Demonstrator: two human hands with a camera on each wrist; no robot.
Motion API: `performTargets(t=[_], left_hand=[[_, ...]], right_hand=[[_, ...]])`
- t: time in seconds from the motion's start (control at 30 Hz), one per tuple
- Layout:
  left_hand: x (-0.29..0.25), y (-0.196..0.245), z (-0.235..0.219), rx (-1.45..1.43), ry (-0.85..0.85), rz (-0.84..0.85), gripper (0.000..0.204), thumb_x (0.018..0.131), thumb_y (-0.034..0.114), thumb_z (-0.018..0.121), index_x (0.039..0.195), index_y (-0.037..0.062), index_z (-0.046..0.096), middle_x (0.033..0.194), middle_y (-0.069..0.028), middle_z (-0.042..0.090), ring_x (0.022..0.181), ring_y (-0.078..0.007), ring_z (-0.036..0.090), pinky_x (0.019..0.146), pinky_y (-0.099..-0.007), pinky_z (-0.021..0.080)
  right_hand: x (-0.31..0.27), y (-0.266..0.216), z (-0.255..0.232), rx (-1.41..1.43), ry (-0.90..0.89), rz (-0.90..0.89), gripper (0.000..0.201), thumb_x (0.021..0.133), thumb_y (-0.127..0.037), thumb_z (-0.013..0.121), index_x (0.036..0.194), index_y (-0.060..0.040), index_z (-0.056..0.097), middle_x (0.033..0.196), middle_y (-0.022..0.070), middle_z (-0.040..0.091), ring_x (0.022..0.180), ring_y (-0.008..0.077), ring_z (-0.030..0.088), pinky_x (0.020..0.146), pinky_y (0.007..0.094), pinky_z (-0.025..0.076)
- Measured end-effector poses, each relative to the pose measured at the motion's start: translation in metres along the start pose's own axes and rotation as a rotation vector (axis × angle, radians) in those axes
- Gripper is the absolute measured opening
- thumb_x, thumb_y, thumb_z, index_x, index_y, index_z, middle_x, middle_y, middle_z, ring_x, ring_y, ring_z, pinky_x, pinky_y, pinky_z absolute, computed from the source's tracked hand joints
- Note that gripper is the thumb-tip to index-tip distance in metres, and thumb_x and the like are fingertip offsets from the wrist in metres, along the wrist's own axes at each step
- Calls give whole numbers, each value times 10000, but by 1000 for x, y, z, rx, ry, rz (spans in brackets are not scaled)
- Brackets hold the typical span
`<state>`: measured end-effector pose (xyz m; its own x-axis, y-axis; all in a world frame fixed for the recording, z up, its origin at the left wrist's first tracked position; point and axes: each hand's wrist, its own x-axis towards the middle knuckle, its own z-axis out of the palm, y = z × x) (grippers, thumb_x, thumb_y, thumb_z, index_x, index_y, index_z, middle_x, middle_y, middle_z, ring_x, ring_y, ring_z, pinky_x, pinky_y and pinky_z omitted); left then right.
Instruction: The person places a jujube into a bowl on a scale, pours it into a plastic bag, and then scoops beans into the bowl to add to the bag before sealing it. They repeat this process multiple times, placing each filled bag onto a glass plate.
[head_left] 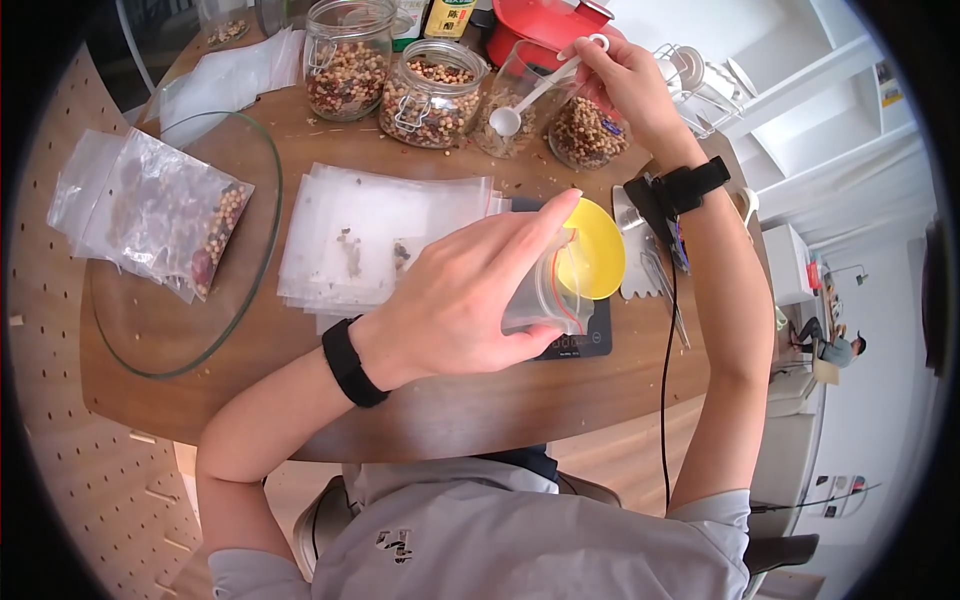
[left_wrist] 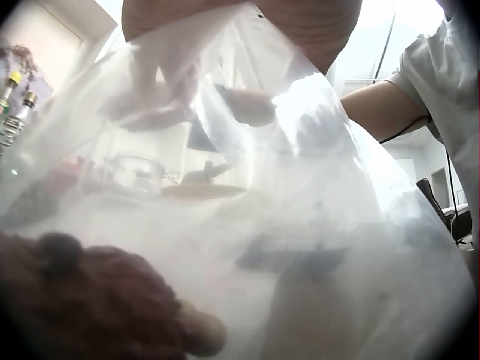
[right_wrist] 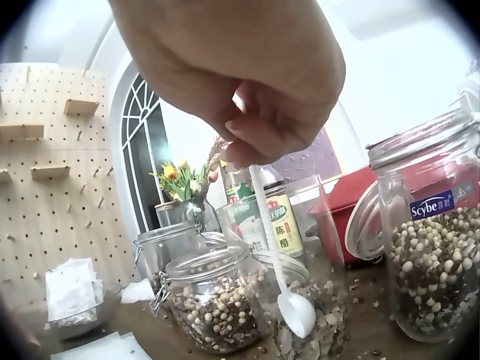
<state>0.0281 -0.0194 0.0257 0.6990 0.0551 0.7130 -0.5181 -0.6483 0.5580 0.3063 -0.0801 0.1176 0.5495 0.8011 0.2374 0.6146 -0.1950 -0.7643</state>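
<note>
My left hand (head_left: 465,285) grips a clear zip bag (head_left: 545,298) with a red seal line, its mouth spread between thumb and fingers. The bag is beside a yellow bowl (head_left: 600,250), above a dark kitchen scale (head_left: 588,342). Through the plastic, the left wrist view shows a dark red wrinkled lump (left_wrist: 97,300) and a pale bean (left_wrist: 202,330). My right hand (head_left: 628,88) pinches the handle of a long white spoon (right_wrist: 297,313), bowl downward. Overlapping the spoon is an open glass jar (head_left: 490,140) of pale flakes.
Clip-top jars (head_left: 430,110) of mixed beans stand along the back, with a red pot (head_left: 535,35) behind. Flat empty bags (head_left: 370,230) are stacked at centre. On the left, a glass tray (head_left: 150,370) bears filled bags (head_left: 165,210). Tweezers (head_left: 665,295) lie right of the scale.
</note>
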Motion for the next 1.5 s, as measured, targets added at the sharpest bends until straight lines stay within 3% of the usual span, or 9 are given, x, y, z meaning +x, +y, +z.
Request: performTargets(t=[0.27, 0.37, 0.57, 0.67, 0.87, 1.17, 1.27, 1.4, 1.5], left_hand=[[-1, -1, 2, -8, -13, -15, 1008, 678, 129, 872, 1543, -3, 371, 1247, -178, 676, 1126, -311, 694, 946, -390, 570], [0, -1, 1, -9, -17, -11, 1007, 683, 130, 869, 1546, 3, 368, 1253, -169, 670, 1131, -307, 690, 949, -387, 568], [-1, -2, 1, -4, -21, -22, 1006, 692, 129, 860, 1556, 16, 356, 1256, -152, 667, 1135, -298, 686, 957, -384, 564], [-1, -2, 1, 0, -17, -18, 1005, 695, 130, 858, 1557, 18, 354, 1249, -146, 670, 1128, -297, 687, 953, -386, 564], [-2, -2, 0, 5, -2, -9, 1005, 700, 133, 859, 1560, 18, 351, 1233, -142, 676, 1096, -297, 690, 935, -393, 565], [-2, -3, 3, 6, 3, 1, 1007, 704, 136, 858, 1563, 18, 347, 1220, -139, 680, 1087, -297, 690, 933, -392, 565], [-1, -3, 2, 3, 2, 3, 1009, 701, 134, 858, 1563, 16, 347, 1216, -140, 680, 1080, -298, 690, 932, -392, 565], [-1, -4, 3, 2, 13, 9, 1014, 696, 130, 859, 1562, 14, 346, 1211, -139, 680, 1074, -298, 689, 929, -392, 564], [-1, -4, 3, 2, 12, 10, 1016, 692, 127, 859, 1562, 12, 347, 1206, -139, 681, 1070, -298, 689, 927, -393, 564]], right_hand=[[-1, -21, 7, -237, -178, -42, 251, 1033, -238, 618, 1027, -22, 746, 791, -20, 665, 692, 44, 585, 630, 213, 489], [7, -9, 9, -37, -159, -41, 257, 1031, -235, 618, 1015, -14, 749, 791, -14, 671, 681, 53, 590, 640, 229, 508], [17, -11, 3, -239, -157, -177, 266, 1034, -248, 617, 998, -23, 754, 764, -23, 661, 668, 46, 586, 621, 221, 495], [13, -18, 10, -219, -233, -22, 264, 1032, -255, 622, 998, -31, 756, 760, -24, 660, 665, 37, 582, 601, 219, 487], [16, -9, 7, -51, -33, -8, 275, 1056, -281, 609, 1063, -38, 736, 769, -43, 622, 643, 21, 546, 585, 189, 447], [19, -3, 9, -263, -152, -145, 251, 1016, -245, 636, 991, -17, 737, 757, -18, 650, 651, 62, 582, 605, 241, 497], [11, -10, 17, -89, -171, -102, 262, 1020, -246, 626, 979, -12, 737, 773, -7, 661, 650, 65, 583, 605, 247, 497], [15, -20, 1, -75, -84, -81, 267, 1051, -274, 615, 1071, -40, 742, 765, -43, 642, 662, 13, 556, 571, 190, 430], [9, -34, 3, -202, 51, -58, 259, 1008, -237, 624, 1011, -1, 730, 782, -6, 637, 695, 81, 563, 602, 249, 447]])
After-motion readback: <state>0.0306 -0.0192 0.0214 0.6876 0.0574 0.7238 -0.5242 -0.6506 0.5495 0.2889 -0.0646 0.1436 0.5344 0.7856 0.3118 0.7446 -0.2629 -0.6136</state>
